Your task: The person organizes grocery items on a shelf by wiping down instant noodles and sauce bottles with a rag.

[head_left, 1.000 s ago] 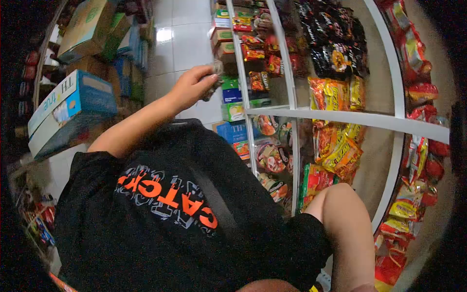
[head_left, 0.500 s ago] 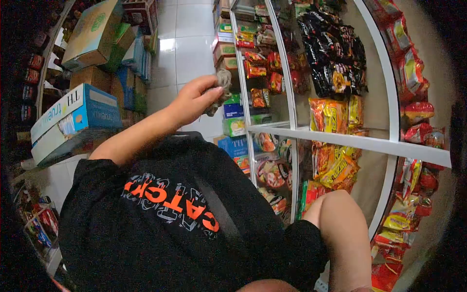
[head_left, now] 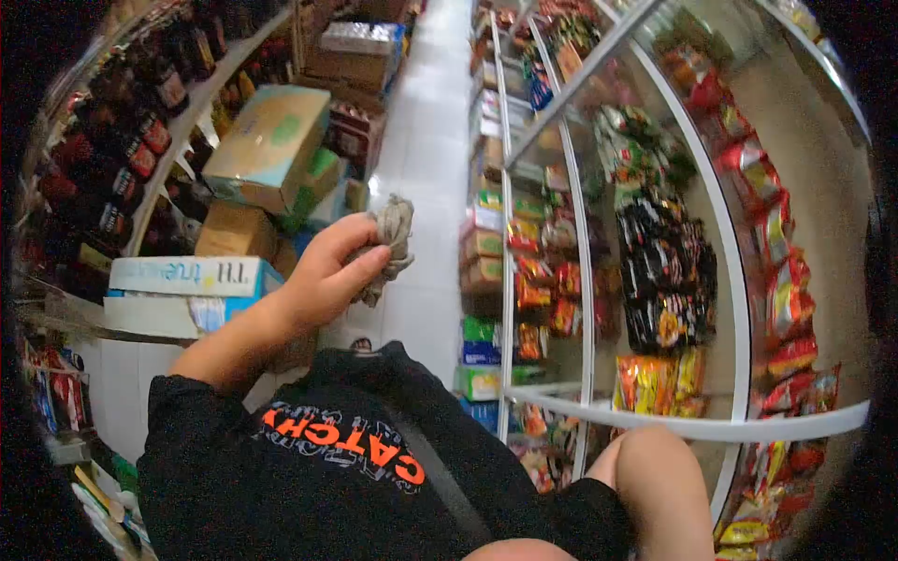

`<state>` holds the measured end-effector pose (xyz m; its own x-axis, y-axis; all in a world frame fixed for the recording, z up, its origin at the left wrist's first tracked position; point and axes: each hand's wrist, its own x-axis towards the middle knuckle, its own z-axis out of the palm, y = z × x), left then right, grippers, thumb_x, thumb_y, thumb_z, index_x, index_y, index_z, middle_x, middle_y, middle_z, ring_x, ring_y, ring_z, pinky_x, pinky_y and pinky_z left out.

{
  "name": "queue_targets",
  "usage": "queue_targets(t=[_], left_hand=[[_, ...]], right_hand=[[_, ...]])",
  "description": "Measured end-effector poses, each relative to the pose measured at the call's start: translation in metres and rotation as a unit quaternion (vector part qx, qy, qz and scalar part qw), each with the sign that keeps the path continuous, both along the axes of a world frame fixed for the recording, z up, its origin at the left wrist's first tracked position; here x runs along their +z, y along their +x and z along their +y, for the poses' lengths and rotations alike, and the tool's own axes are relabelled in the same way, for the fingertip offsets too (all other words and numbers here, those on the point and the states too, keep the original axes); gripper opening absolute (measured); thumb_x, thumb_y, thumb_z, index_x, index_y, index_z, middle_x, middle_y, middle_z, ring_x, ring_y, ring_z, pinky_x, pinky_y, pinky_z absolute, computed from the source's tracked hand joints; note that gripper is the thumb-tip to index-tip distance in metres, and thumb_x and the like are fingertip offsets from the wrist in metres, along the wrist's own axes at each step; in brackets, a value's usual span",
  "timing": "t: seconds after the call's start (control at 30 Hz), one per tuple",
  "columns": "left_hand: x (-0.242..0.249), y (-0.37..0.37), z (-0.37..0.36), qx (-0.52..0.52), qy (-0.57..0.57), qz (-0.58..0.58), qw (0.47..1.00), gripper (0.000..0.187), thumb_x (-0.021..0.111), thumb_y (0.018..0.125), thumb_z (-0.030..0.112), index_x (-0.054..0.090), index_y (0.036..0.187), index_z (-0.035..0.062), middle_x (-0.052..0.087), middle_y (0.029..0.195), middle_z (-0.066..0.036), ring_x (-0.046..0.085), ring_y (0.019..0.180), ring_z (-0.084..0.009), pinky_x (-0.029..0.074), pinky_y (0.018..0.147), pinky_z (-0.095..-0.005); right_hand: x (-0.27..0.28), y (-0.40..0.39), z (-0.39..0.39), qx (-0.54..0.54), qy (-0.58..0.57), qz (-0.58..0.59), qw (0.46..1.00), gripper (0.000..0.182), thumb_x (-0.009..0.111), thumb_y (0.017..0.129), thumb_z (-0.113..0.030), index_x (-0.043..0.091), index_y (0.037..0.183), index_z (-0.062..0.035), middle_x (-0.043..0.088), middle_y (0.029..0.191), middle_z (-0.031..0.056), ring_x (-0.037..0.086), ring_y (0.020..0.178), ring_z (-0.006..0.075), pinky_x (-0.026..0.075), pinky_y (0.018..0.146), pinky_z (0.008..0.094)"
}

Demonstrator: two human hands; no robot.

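Left hand (head_left: pixel 323 280) raised in front of chest, forearm bare, elbow bent, fingers (head_left: pixel 360 273) curled closed in a grip, thumb on top. Right arm bent at lower edge of view, elbow forward; right hand out of sight.

White wire shelving (head_left: pixel 739 374) stocked with red, yellow and black snack packets (head_left: pixel 666 290); stacked cardboard boxes (head_left: pixel 267 150) along white tiled aisle floor (head_left: pixel 426 178); dark bottles (head_left: pixel 140 140) on opposite shelf.
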<state>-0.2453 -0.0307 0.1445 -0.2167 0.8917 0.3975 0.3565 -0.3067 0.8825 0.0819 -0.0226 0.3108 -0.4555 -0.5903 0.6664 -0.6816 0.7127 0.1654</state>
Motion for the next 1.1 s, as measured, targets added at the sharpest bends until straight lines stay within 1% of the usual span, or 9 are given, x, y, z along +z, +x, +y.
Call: queue_targets(t=[0.27, 0.53, 0.73, 0.87, 0.93, 0.97, 1.03, 1.07, 1.1], left_hand=[[0.016, -0.07, -0.021, 0.072, -0.006, 0.033, 0.997, 0.023, 0.049, 0.08, 0.015, 0.054, 0.095, -0.0019, 0.053, 0.091, -0.011, 0.049, 0.088, -0.0224, 0.037, 0.081, -0.0303], [-0.004, -0.075, 0.011, 0.044, 0.016, -0.013, 0.999, 0.019, 0.049, 0.082, 0.015, 0.054, 0.091, -0.0013, 0.05, 0.085, -0.012, 0.049, 0.081, -0.0225, 0.038, 0.074, -0.0306], [0.009, -0.054, 0.057, 0.038, 0.027, 0.037, 0.998, 0.019, 0.05, 0.081, 0.016, 0.054, 0.09, -0.0012, 0.051, 0.083, -0.011, 0.048, 0.079, -0.0215, 0.039, 0.072, -0.0309], [0.014, -0.038, 0.088, 0.045, -0.001, 0.051, 0.998, 0.021, 0.049, 0.082, 0.014, 0.054, 0.094, -0.0019, 0.052, 0.089, -0.01, 0.049, 0.085, -0.019, 0.039, 0.076, -0.0289], [0.006, -0.028, 0.108, 0.056, 0.013, -0.05, 0.997, 0.023, 0.047, 0.082, 0.013, 0.053, 0.099, -0.0031, 0.052, 0.095, -0.01, 0.049, 0.089, -0.018, 0.037, 0.08, -0.0279], [0.002, -0.02, 0.12, 0.057, 0.015, -0.102, 0.993, 0.025, 0.047, 0.082, 0.012, 0.052, 0.101, -0.0036, 0.053, 0.098, -0.01, 0.049, 0.091, -0.0175, 0.037, 0.082, -0.0274], [0.008, -0.005, 0.138, 0.037, -0.015, -0.164, 0.986, 0.028, 0.045, 0.083, 0.009, 0.05, 0.107, -0.005, 0.051, 0.104, -0.009, 0.048, 0.096, -0.0163, 0.035, 0.086, -0.026], [0.001, -0.009, 0.144, 0.027, -0.016, -0.104, 0.994, 0.027, 0.043, 0.084, 0.008, 0.05, 0.107, -0.0046, 0.051, 0.102, -0.008, 0.048, 0.094, -0.0154, 0.034, 0.084, -0.025], [0.001, -0.003, 0.152, 0.021, -0.028, -0.113, 0.993, 0.027, 0.043, 0.084, 0.008, 0.05, 0.107, -0.0045, 0.051, 0.101, -0.008, 0.047, 0.094, -0.0148, 0.034, 0.084, -0.0248]], right_hand=[[-0.008, -0.052, 0.038, 0.067, 0.045, 0.004, 0.997, 0.037, 0.044, 0.088, -0.017, 0.043, 0.121, -0.0013, 0.047, 0.122, 0.0102, 0.042, 0.113, 0.018, 0.032, 0.097, 0.0341], [-0.01, -0.061, 0.075, 0.09, 0.066, 0.01, 0.994, 0.037, 0.044, 0.088, -0.017, 0.043, 0.121, -0.0014, 0.047, 0.121, 0.0102, 0.043, 0.112, 0.0178, 0.032, 0.097, 0.0342], [-0.006, -0.028, 0.102, 0.099, 0.081, 0.028, 0.991, 0.037, 0.044, 0.088, -0.017, 0.044, 0.121, -0.0014, 0.048, 0.121, 0.0101, 0.043, 0.112, 0.0176, 0.033, 0.097, 0.0342], [0.008, 0.024, 0.11, 0.111, 0.08, 0.091, 0.987, 0.037, 0.045, 0.088, -0.017, 0.044, 0.121, -0.0014, 0.048, 0.12, 0.0101, 0.044, 0.112, 0.0175, 0.033, 0.097, 0.0342], [0.019, 0.048, 0.114, 0.147, 0.065, 0.203, 0.966, 0.037, 0.045, 0.088, -0.017, 0.044, 0.121, -0.0015, 0.048, 0.12, 0.0101, 0.044, 0.112, 0.0175, 0.033, 0.097, 0.0342], [0.019, 0.054, 0.122, 0.203, 0.036, 0.299, 0.931, 0.037, 0.045, 0.088, -0.017, 0.044, 0.121, -0.0015, 0.048, 0.12, 0.01, 0.044, 0.112, 0.0175, 0.033, 0.097, 0.0342], [0.007, 0.031, 0.169, 0.238, -0.115, 0.496, 0.827, 0.023, 0.055, 0.08, -0.034, 0.063, 0.084, -0.0131, 0.062, 0.074, 0.0043, 0.058, 0.073, 0.0209, 0.046, 0.063, 0.0289], [-0.008, 0.008, 0.197, 0.254, -0.234, 0.512, 0.787, 0.029, 0.055, 0.077, -0.046, 0.063, 0.087, -0.0197, 0.061, 0.07, 0.0033, 0.056, 0.068, 0.0224, 0.045, 0.062, 0.0276], [-0.027, -0.008, 0.232, 0.153, -0.331, 0.479, 0.798, 0.027, 0.055, 0.077, -0.039, 0.062, 0.086, -0.0153, 0.061, 0.075, 0.0061, 0.057, 0.073, 0.0231, 0.044, 0.067, 0.0298]])
